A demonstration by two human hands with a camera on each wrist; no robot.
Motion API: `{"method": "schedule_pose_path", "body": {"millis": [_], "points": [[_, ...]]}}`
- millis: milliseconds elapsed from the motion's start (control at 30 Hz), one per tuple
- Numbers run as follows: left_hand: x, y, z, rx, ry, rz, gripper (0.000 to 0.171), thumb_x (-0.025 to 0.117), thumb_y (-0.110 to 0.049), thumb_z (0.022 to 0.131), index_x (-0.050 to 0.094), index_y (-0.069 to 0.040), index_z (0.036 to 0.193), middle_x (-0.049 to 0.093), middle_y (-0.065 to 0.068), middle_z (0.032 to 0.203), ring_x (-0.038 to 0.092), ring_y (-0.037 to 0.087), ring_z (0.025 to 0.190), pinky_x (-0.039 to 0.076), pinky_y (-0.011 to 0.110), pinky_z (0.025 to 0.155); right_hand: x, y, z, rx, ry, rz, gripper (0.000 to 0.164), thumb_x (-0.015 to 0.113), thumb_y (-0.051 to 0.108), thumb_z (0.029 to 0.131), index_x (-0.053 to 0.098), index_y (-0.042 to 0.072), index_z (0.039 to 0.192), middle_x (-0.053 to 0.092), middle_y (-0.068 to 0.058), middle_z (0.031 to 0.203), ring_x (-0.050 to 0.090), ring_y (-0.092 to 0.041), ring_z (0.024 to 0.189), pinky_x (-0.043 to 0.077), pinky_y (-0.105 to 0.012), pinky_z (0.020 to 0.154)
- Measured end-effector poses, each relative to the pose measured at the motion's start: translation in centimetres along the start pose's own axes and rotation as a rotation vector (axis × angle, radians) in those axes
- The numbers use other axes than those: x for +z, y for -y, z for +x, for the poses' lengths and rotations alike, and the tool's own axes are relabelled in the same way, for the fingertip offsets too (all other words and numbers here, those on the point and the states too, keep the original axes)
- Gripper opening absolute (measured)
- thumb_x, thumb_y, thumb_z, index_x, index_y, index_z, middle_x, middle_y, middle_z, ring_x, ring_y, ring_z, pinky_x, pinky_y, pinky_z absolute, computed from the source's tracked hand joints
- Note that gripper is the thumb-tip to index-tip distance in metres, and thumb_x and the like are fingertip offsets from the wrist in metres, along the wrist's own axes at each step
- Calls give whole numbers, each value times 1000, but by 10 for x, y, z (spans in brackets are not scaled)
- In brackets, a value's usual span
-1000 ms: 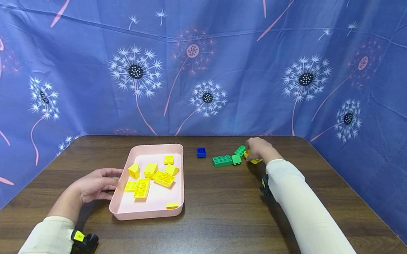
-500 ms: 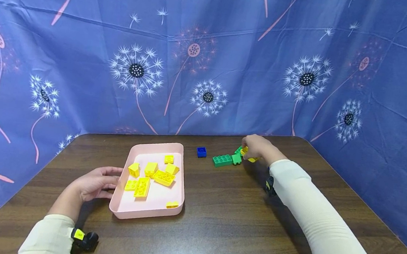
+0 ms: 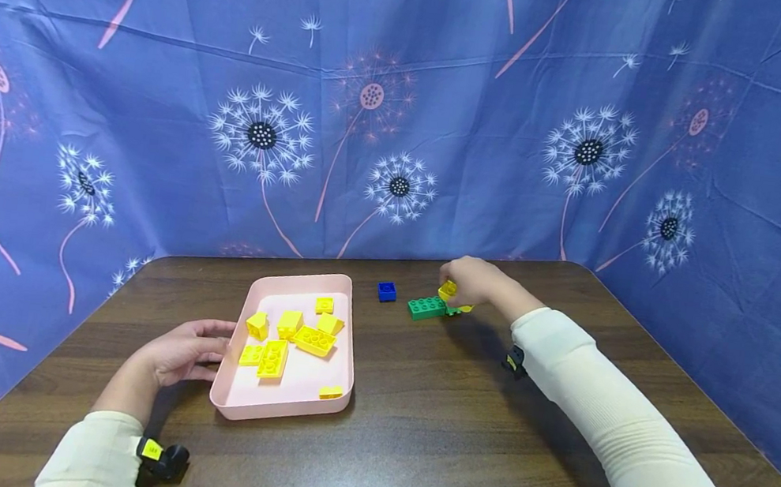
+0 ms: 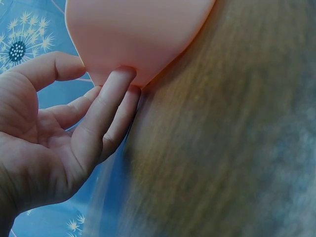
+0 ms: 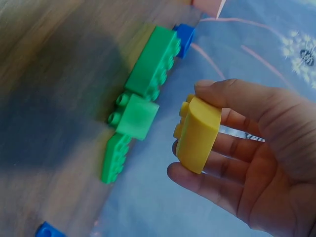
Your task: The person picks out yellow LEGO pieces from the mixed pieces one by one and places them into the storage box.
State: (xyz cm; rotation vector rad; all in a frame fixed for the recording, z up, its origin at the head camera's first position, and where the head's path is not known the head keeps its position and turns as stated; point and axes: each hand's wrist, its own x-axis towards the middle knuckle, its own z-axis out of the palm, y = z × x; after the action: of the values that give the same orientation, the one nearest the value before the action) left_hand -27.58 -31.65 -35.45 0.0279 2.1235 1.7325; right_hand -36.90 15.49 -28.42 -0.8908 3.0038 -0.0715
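Note:
My right hand point(image 3: 475, 280) holds a yellow brick point(image 5: 200, 136) with a curved side between thumb and fingers, over the green bricks. Another bit of yellow shows under this hand in the head view; I cannot tell whether it is the same brick. A long green brick point(image 3: 426, 308) lies beside the hand, and the right wrist view also has a small green brick point(image 5: 136, 116) and a narrow one point(image 5: 115, 158). At the left, fairly straight fingers of my left hand point(image 3: 182, 352) touch the outer wall of a pink tray point(image 3: 287, 413). Several yellow bricks point(image 3: 273, 360) lie inside.
A small blue brick point(image 3: 387, 291) lies between the tray and the green bricks. Another blue piece point(image 5: 49, 230) shows at the lower edge of the right wrist view. The brown wooden table point(image 3: 427, 438) meets a blue dandelion-print cloth point(image 3: 474, 125) at the back.
My right hand has moved left with the yellow brick, from the far right of the green bricks to over them. The left hand and the tray have stayed put.

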Motion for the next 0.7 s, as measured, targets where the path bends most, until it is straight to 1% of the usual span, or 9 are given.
{"method": "schedule_pose_path", "body": {"millis": [200, 300, 467, 700], "points": [[0, 0, 0, -3, 0, -1, 69, 59, -9, 92, 21, 7, 149, 62, 13, 117, 65, 25, 102, 55, 49, 85, -4, 19, 0, -59, -9, -24, 30, 77, 15, 78, 69, 6, 106, 68, -5, 94, 63, -21, 82, 54, -38, 72], [-1, -1, 0, -3, 5, -3, 69, 58, -10, 93, 21, 7, 149, 62, 13, 117, 65, 24, 102, 55, 49, 85, -4, 28, 0, -88, -11, -29, 30, 78, 15, 79, 69, 8, 106, 68, -3, 95, 63, -20, 83, 55, -37, 73], [-1, -1, 0, 1, 9, -4, 69, 58, -9, 93, 20, 7, 148, 62, 14, 118, 65, 24, 102, 55, 49, 85, -6, 44, 4, -150, -25, -42, 28, 78, 18, 79, 69, 10, 105, 68, 0, 93, 63, -18, 81, 54, -36, 72], [-1, -1, 1, -6, 2, 0, 69, 58, -10, 93, 22, 7, 148, 61, 15, 120, 65, 24, 101, 55, 48, 85, -11, 66, 11, -231, -41, -38, 30, 78, 17, 78, 69, 8, 105, 68, 0, 91, 61, -17, 79, 54, -35, 74]]}}
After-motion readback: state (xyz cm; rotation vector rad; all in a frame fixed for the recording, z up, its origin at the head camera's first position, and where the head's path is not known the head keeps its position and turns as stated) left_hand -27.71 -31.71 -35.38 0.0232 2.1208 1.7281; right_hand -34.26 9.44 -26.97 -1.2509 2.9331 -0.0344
